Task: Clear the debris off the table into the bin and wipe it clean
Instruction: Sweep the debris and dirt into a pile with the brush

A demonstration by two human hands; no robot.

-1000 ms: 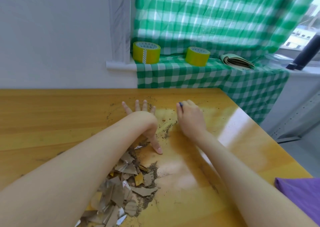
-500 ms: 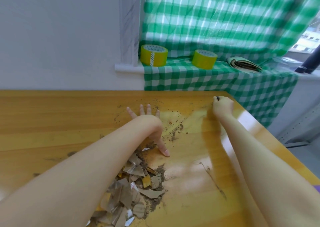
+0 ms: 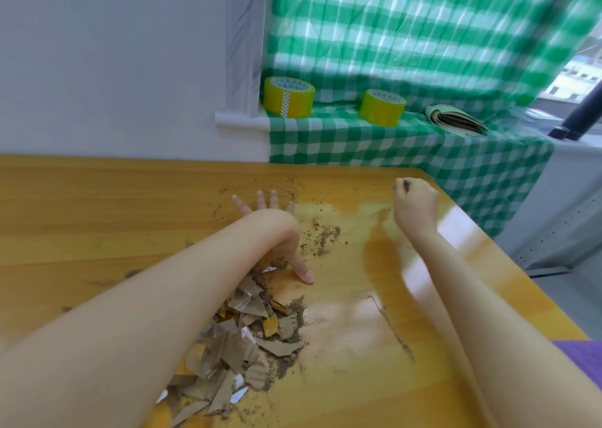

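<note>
Right hand (image 3: 415, 204) has swung out well right of and beyond the cardboard-and-dirt pile (image 3: 247, 330), fingers curled, contents unclear. Left hand (image 3: 288, 245) stays flat, fingers spread, just beyond the pile. Pile still on the table (image 3: 97, 215); gathering looks unfinished.

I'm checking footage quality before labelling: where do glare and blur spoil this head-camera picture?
Head view: window glare whitens the table to the right of the debris pile and along its right edge; the right forearm is motion-smeared, while the left hand looks sharper; the checked curtain is soft and streaky.
</note>
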